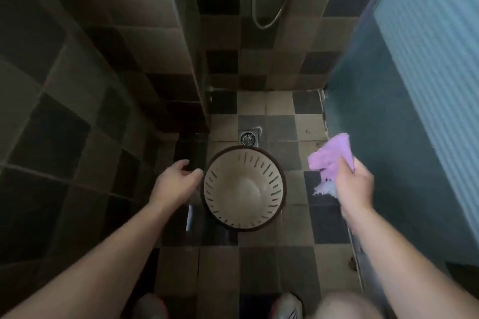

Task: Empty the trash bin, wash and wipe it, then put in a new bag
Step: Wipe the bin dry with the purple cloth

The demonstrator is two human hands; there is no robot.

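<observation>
- Standing upright on the checkered tile floor (280,109), the round trash bin (244,187) shows a pale beige inside, a dark rim and short slits running down its wall; nothing lies in it and no bag lines it.
- The left hand (174,182) hangs just beside the bin's left rim, fingers relaxed and slightly bent, grasping nothing; whether the fingertips touch the rim is hard to tell.
- The right hand (355,184) is raised to the right of the bin, apart from it, with its fingers curled round a bunched purple cloth (331,156).
- Most of the cloth sticks up above the hand; a paler, frayed end hangs below the fingers.
- A square metal floor drain (248,137) sits in the tiles just beyond the bin's far rim.
- Tiled walls in dark and light squares rise on the left and at the back, with a narrow recess between them.
- A shower hose (274,8) loops down against the back wall, well above the floor.
- On the right stands a door (404,111), teal in its lower part, with a ribbed frosted panel higher up.
- Both forearms are bare and reach forward from the bottom corners of the view.
- Two shoes (287,304) show blurred at the bottom edge, on the tiles near the bin's near side.
</observation>
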